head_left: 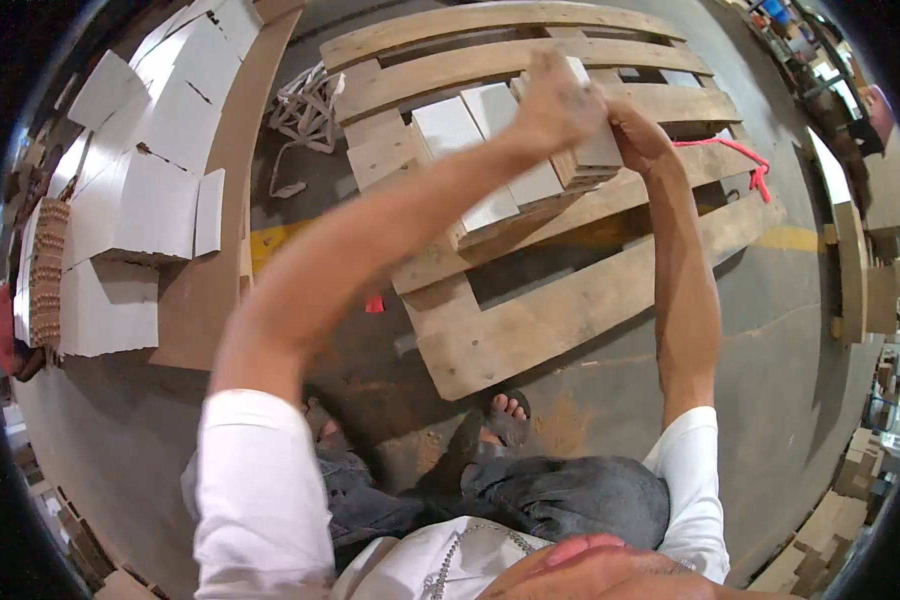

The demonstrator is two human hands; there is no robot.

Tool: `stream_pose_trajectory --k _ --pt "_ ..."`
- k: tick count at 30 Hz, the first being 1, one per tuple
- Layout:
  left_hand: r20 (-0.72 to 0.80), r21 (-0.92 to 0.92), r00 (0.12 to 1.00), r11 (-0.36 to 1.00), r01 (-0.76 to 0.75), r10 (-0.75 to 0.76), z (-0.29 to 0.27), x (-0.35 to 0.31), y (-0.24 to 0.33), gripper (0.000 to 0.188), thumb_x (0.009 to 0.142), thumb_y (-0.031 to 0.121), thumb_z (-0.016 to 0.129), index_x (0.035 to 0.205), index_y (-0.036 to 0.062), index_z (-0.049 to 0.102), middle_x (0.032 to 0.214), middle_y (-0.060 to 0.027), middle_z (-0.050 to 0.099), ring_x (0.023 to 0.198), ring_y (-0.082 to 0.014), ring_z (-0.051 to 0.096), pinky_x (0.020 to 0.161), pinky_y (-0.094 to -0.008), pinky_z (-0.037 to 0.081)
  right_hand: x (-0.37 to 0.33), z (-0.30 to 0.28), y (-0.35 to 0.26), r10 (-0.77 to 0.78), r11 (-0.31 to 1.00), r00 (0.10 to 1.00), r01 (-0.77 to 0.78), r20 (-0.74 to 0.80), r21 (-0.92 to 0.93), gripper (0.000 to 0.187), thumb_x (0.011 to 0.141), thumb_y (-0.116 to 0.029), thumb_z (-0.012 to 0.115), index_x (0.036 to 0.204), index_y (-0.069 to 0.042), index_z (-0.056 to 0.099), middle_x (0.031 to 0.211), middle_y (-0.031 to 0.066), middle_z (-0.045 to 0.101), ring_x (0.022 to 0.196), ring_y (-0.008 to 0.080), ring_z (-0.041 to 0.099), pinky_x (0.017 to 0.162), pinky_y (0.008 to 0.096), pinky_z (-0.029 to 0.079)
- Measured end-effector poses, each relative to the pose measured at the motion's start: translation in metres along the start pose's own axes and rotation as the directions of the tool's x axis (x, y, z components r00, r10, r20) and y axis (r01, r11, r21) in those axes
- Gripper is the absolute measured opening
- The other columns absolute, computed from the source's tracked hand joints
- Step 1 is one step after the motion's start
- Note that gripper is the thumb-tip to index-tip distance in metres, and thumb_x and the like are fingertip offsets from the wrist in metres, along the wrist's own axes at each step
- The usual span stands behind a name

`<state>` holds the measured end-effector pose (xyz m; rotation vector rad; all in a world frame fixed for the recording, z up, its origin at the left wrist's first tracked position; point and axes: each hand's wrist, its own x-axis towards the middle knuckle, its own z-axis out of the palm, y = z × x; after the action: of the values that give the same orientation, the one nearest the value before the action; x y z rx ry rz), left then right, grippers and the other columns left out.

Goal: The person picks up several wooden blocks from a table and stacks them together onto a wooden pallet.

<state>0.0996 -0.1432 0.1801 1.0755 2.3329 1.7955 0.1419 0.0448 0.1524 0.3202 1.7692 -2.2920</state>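
Observation:
Both arms reach out over a slatted wooden pallet (530,335) to a bundle of white flat cardboard pieces (595,152) with brown layered edges. My left hand (558,108) is over the top of this bundle, smeared by motion, and its fingers cannot be made out. At the bundle's right side, my right hand (642,138) has its fingers curled in and closed, close to the left hand. Whatever it pinches is too small or hidden to name. More white cardboard stacks (448,135) lie side by side just left of the bundle.
Large white cardboard stacks (160,180) stand on brown board (210,250) at left. Tangled white strapping (305,105) lies on the floor between them and the pallet. A red strip (735,150) trails over the pallet's right side. My feet (508,415) are near its front edge.

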Motion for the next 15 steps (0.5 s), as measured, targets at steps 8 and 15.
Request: stream_pose_trajectory --k 8,15 --pt "-0.177 0.144 0.867 0.86 0.49 -0.465 -0.097 -0.07 -0.066 0.067 0.095 0.054 0.037 0.125 -0.0051 0.047 0.124 -0.0243 0.053 0.115 -0.0325 0.051 0.097 -0.0387 0.04 0.008 0.017 0.0 -0.046 0.992 0.995 0.035 -0.091 -0.123 0.062 0.086 -0.048 0.062 0.117 0.005 0.055 0.106 0.014 0.063 0.091 0.0188 0.061 0.079 0.028 0.05" --pt "0.077 -0.406 0.597 0.522 0.75 -0.798 -0.055 -0.083 -0.055 0.081 0.094 0.062 0.034 0.142 -0.0032 0.032 0.14 -0.0177 0.043 0.129 -0.029 0.04 0.108 -0.0392 0.03 0.011 0.026 -0.004 -0.077 0.961 0.989 0.041 -0.122 -0.274 0.063 0.091 -0.049 0.056 0.124 0.005 0.053 0.114 0.0117 0.061 0.096 0.015 0.059 0.082 0.0286 0.048"
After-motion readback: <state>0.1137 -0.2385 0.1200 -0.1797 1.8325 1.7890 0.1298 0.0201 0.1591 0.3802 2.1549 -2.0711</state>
